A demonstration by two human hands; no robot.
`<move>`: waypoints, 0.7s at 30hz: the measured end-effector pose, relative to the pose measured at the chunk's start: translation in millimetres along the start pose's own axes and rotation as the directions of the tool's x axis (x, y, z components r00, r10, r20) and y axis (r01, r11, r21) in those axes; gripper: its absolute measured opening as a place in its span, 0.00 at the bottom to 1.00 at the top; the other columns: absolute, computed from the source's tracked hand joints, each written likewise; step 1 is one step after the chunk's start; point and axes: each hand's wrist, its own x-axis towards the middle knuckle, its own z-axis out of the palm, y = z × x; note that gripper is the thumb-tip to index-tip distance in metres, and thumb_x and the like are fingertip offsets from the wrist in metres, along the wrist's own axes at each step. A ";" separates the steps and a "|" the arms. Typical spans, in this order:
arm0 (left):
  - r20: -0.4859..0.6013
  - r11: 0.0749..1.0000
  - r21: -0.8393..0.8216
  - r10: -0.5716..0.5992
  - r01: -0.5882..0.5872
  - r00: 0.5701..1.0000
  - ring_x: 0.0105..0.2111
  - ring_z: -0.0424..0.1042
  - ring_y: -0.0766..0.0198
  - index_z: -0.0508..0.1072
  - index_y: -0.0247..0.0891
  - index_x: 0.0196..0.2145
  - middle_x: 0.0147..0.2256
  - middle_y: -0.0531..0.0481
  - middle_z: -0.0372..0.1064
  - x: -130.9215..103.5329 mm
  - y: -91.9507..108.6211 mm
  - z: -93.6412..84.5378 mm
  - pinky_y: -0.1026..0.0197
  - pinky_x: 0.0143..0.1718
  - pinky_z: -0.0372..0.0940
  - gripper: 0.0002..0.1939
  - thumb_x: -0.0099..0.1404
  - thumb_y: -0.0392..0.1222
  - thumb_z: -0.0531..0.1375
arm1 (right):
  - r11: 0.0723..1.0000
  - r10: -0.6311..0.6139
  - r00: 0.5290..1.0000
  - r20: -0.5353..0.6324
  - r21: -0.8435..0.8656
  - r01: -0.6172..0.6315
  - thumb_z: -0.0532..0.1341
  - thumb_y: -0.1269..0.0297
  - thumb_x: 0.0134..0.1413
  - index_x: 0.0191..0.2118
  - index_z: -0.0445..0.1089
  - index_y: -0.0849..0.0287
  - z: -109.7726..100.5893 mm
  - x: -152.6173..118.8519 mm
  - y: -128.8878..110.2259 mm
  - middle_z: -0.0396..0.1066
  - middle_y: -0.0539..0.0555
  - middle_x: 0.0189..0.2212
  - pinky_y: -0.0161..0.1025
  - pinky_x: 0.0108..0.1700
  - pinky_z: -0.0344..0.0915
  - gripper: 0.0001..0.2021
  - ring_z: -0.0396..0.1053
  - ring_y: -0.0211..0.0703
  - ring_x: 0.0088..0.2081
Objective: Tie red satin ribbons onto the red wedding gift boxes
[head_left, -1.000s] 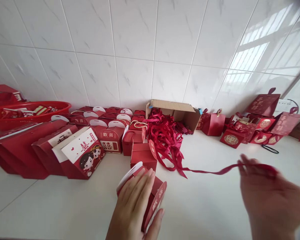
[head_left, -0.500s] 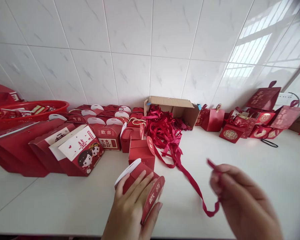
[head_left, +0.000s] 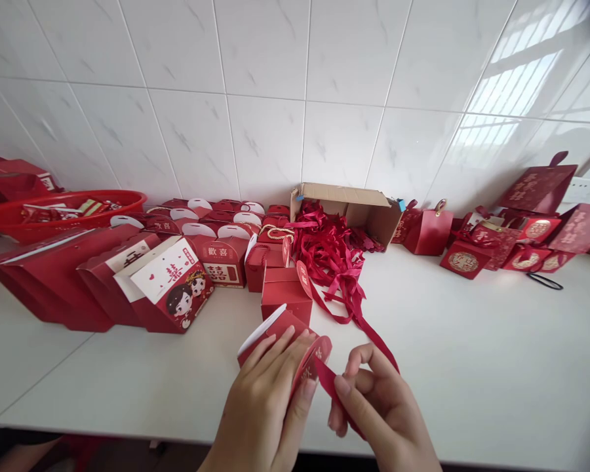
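My left hand (head_left: 270, 393) is wrapped over the top of a red gift box (head_left: 281, 324) near the table's front edge, its thumb against the printed rounded flap. In my right hand (head_left: 381, 406) a dark red ribbon (head_left: 327, 379) is pinched between thumb and fingers. The ribbon's tip touches or nearly touches the rounded flap; I cannot tell whether it enters the slot. Behind the hand the ribbon trails up to a tangled ribbon pile (head_left: 327, 252). Another red box (head_left: 286, 293) stands just behind the held one.
The ribbon pile spills from a cardboard box (head_left: 344, 193) against the tiled wall. Rows of red gift boxes (head_left: 220, 255) and flat folded cartons (head_left: 78, 282) stand left, before a red basin (head_left: 137, 198). Small finished-looking red boxes (head_left: 465, 259) are stacked right, near a black loop (head_left: 545, 280).
My right hand has moved left with the ribbon, from apart on the right up to the box's flap. My left hand stays on the box. The view has shifted slightly.
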 end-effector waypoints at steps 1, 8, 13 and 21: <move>0.001 1.000 0.000 0.000 0.000 1.000 0.59 0.62 0.58 0.57 0.39 0.61 0.57 0.48 0.66 -0.2 0.1 -0.1 0.55 0.59 0.59 0.25 0.68 0.37 0.50 | 1.000 0.001 1.000 0.007 0.001 -0.001 0.66 0.49 0.50 0.32 0.58 0.57 0.6 -0.2 0.0 0.67 0.47 0.18 0.32 0.27 0.59 0.19 0.61 0.34 0.22; 0.008 1.000 -0.023 -0.003 0.003 1.000 0.60 0.61 0.57 0.56 0.37 0.62 0.58 0.46 0.65 -2.0 -0.9 0.8 0.55 0.60 0.58 0.25 0.68 0.39 0.50 | 1.000 -0.022 0.994 0.105 -0.019 0.024 0.63 0.51 0.55 0.33 0.56 0.57 -0.8 6.3 1.2 0.66 0.46 0.19 0.31 0.29 0.59 0.17 0.62 0.32 0.23; -0.027 0.999 -0.039 -0.017 0.016 0.999 0.58 0.63 0.57 0.47 0.35 0.65 0.59 0.44 0.63 -1.8 0.4 -0.1 0.56 0.59 0.59 0.29 0.69 0.40 0.48 | 0.998 -0.045 0.984 0.174 -0.023 0.050 0.62 0.53 0.57 0.36 0.55 0.56 2.9 15.4 -0.2 0.65 0.44 0.20 0.31 0.30 0.60 0.16 0.63 0.32 0.24; -0.040 0.999 -0.032 -0.023 0.022 0.999 0.60 0.60 0.60 0.44 0.35 0.66 0.61 0.46 0.60 1.1 3.5 -3.2 0.59 0.59 0.57 0.28 0.72 0.43 0.45 | 0.989 -0.043 0.998 0.050 -0.141 0.050 0.63 0.48 0.53 0.37 0.57 0.57 1.3 12.8 2.3 0.63 0.43 0.17 0.31 0.28 0.57 0.20 0.59 0.32 0.22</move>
